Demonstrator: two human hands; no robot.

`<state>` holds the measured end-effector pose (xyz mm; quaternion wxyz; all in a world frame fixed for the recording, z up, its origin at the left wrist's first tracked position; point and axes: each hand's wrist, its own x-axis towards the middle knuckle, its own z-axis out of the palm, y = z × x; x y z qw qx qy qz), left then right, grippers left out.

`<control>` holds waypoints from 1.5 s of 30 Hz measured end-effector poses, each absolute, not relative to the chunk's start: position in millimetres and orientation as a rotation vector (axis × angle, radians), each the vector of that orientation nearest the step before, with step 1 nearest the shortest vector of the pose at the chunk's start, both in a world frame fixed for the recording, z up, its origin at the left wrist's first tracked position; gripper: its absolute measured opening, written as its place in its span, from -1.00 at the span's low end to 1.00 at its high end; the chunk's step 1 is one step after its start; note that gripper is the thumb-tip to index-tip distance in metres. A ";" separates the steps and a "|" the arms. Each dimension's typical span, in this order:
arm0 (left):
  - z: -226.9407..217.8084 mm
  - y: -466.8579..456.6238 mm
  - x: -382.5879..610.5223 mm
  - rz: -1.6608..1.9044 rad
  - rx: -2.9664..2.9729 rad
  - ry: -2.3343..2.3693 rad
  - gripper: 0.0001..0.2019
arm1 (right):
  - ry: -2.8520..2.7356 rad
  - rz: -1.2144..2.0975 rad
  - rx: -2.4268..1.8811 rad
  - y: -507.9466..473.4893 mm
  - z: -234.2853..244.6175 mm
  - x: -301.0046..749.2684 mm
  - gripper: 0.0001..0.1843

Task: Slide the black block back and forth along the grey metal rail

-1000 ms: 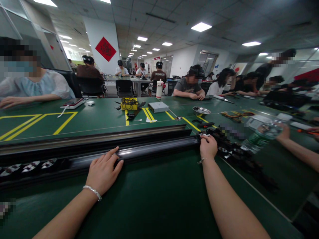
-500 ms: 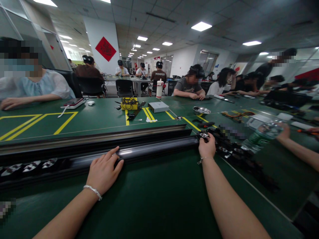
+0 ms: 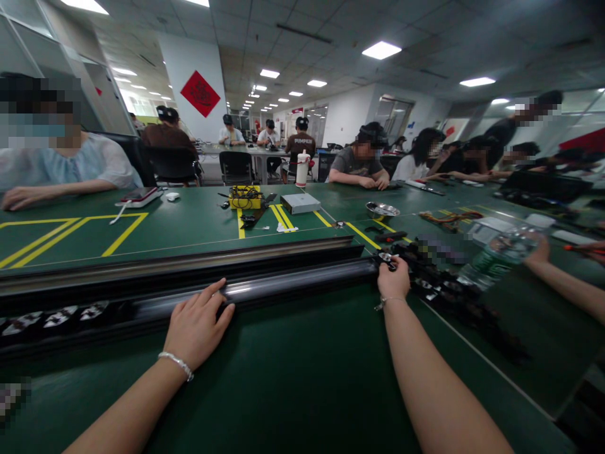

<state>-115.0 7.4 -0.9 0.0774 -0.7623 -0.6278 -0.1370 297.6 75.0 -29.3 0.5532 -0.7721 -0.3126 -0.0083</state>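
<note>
L hand (image 3: 201,325) on rail (image 3: 302,280), left of ctr, grip apart; rail's cut off at frame's L edge. R hand (image 3: 390,270), right of ctr, pinching a part (image 3: 386,257), half hidden, can't ID tbh.

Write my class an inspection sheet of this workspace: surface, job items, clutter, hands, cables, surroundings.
Surface: green table with yellow tape.
Job items: long black rail, black-and-white parts toward its left; dark parts pile.
Clutter: grey box, metal bowl, plastic bottle.
Hands: left hand rests on rail; right hand pinches small part near rail's right end.
Cables: dark cables in yellow container.
Surroundings: seated people; red diamond sign on column.
</note>
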 end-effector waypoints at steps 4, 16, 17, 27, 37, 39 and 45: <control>-0.5 7.2 -114.9 -0.402 -2.277 -1.874 -0.64 | -0.750 -0.074 -1.785 72.5 -24.9 295.8 -0.62; 1.2 6.3 -114.1 -0.369 -2.269 -1.882 -0.65 | -0.873 0.007 -1.888 73.1 -23.9 279.5 -0.65; 1.8 6.0 -113.6 -0.364 -2.268 -1.882 -0.65 | -0.875 0.008 -1.888 73.2 -24.1 280.0 -0.64; 0.4 6.7 -114.2 -0.382 -2.282 -1.896 -0.65 | -0.902 -0.012 -1.860 76.6 -28.4 283.6 -0.60; 2.9 5.9 -113.2 -0.387 -2.295 -1.908 -0.65 | -0.971 -0.040 -1.838 78.7 -30.6 284.1 -0.57; 3.2 5.8 -113.2 -0.389 -2.297 -1.901 -0.64 | -0.985 -0.047 -1.828 78.6 -30.8 284.2 -0.57; 2.2 6.3 -114.3 -0.412 -2.293 -1.900 -0.65 | -1.008 -0.060 -1.798 78.5 -31.4 283.4 -0.57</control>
